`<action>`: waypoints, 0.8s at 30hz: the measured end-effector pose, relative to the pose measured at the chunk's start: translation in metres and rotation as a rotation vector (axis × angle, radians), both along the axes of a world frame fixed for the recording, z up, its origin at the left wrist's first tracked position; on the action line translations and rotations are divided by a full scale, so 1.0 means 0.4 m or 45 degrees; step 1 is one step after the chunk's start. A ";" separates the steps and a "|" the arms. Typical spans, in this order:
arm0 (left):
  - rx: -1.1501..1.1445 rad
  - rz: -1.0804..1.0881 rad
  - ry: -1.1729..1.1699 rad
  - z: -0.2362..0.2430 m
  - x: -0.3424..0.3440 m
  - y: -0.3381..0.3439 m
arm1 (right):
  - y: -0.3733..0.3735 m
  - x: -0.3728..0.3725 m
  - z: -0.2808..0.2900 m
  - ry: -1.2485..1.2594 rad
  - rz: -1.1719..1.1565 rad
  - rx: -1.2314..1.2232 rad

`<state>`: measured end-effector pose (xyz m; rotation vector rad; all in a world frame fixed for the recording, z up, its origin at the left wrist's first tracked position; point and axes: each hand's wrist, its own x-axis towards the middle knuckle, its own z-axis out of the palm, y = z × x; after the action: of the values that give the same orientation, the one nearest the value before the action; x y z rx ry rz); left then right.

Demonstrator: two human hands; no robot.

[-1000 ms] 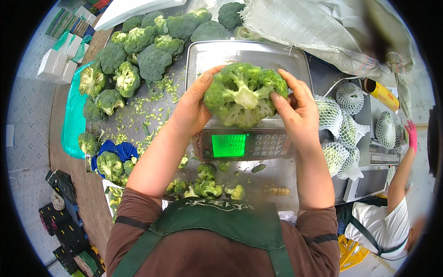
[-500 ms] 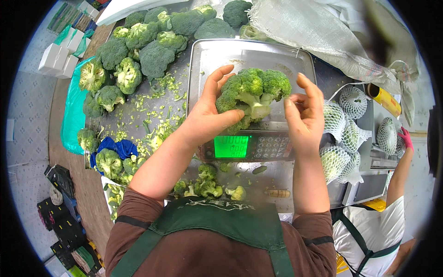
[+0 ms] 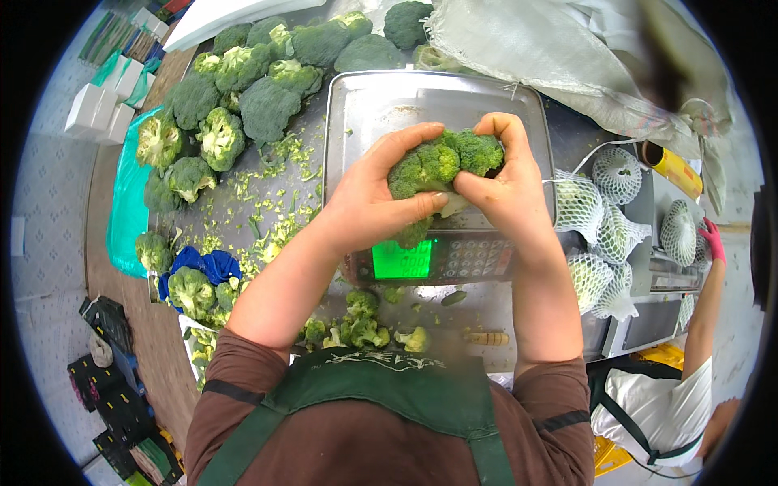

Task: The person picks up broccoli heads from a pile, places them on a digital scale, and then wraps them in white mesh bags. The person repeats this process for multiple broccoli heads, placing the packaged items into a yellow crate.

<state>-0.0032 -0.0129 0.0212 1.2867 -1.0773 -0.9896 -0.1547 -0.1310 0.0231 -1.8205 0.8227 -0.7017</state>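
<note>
A green head of broccoli (image 3: 429,166) is held between my two hands, above the steel pan of a weighing scale (image 3: 356,105). My left hand (image 3: 381,186) grips its left side, thumb across the near face and fingers over the top. Around the right side my right hand (image 3: 510,174) is closed, its thumb pressed near the pale stalk. Just below the hands, the scale's green display (image 3: 401,259) is lit; the broccoli's lower edge overlaps the display panel's top.
Many broccoli heads (image 3: 271,105) are piled at the far left, with green scraps around them. Net-wrapped heads (image 3: 612,231) lie to the right beside a white woven sack (image 3: 519,40). A wooden handle (image 3: 488,338) lies near me. At right, a co-worker's pink-gloved hand (image 3: 713,240) touches a wrapped head.
My right hand has moved left from beside the broccoli and closed on it. The broccoli has turned in my hands. The display digits have become hard to read.
</note>
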 end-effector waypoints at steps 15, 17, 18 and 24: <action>0.224 0.197 0.615 -0.049 0.063 -0.037 | 0.058 -0.038 0.021 -1.015 -0.310 0.484; 0.208 0.186 0.363 -0.036 0.106 -0.056 | 0.113 -0.115 -0.042 -0.618 0.286 0.222; 0.210 0.202 0.237 -0.035 0.126 -0.056 | 0.137 -0.137 -0.013 -0.250 0.407 0.295; 0.183 0.307 -0.032 -0.035 0.173 -0.017 | 0.165 -0.224 -0.003 -0.126 0.086 0.466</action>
<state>0.0660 -0.0196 0.0072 1.5105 -0.8576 -0.8814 -0.2442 -0.0651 0.0219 -1.4663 0.7644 -0.5521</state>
